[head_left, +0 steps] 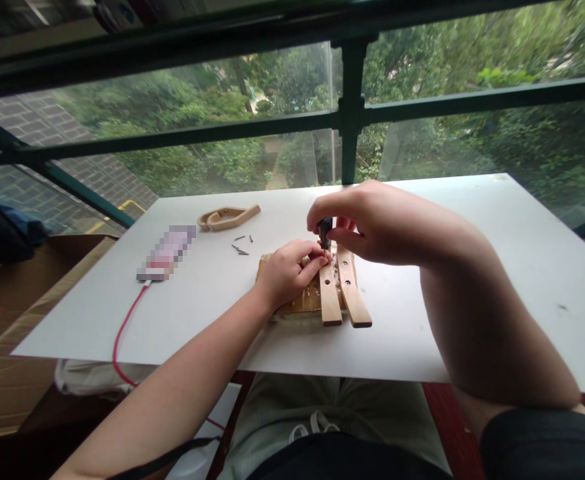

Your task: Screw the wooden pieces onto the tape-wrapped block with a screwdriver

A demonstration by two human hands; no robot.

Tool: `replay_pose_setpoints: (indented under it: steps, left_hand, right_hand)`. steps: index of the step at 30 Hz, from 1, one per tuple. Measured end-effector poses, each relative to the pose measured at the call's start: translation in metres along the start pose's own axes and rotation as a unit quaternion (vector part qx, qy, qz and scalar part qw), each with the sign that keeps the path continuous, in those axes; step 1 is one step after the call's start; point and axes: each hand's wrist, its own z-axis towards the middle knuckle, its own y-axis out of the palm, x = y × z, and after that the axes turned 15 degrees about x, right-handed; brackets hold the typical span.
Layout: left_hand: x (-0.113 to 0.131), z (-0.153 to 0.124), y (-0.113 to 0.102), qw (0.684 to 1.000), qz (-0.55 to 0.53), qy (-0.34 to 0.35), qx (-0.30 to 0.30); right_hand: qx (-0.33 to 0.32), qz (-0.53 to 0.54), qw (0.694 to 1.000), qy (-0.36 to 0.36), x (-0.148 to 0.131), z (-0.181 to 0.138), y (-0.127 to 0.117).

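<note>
A screwdriver [325, 230] with a black handle stands upright in my right hand [359, 217], fingers closed around its top. Its tip points down at a light wooden strip [330, 303] that has a dark hole. My left hand [292, 272] pinches at the tip, close to the strip; what lies between its fingertips is hidden. Alongside is a second wooden strip [356, 303] with two holes. Both strips rest on a brown, shiny, tape-wrapped block [297, 305], and their near ends stick out past it. Pale shavings or crumbs lie on the block.
A looped wooden piece [229, 217] lies at the back left of the white table [197, 320]. Several loose screws [239, 250] are scattered near it. A blurred-out phone [167, 253] with a red cable [117, 333] is further left. A cardboard box [2, 360] stands beside the table.
</note>
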Motion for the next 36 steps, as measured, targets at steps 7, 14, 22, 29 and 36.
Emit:
replay_pose_setpoints:
  steps: [7,14,22,29,36]
  left_hand:
    - [0.000,0.000,0.000,1.000,-0.008,0.004,-0.009]
    - [-0.001,-0.001,0.001,1.000,0.006,0.018,-0.001]
    - [0.002,-0.001,0.001,1.000,0.001,0.020,-0.003]
    - [-0.002,-0.002,0.002,0.999,0.002,0.016,0.033]
    - [-0.004,-0.001,0.001,1.000,-0.010,0.012,0.026]
  right_hand:
    - [0.024,-0.042,0.999,0.008,-0.002,0.001,0.001]
    - [0.035,-0.060,0.998,0.014,-0.005,0.003,0.004]
    - [0.047,-0.087,0.995,0.028,-0.003,0.005,0.006]
    - [0.057,-0.104,0.993,0.020,-0.005,0.005,0.010]
    - [0.056,-0.105,0.993,0.025,-0.007,0.005,0.010]
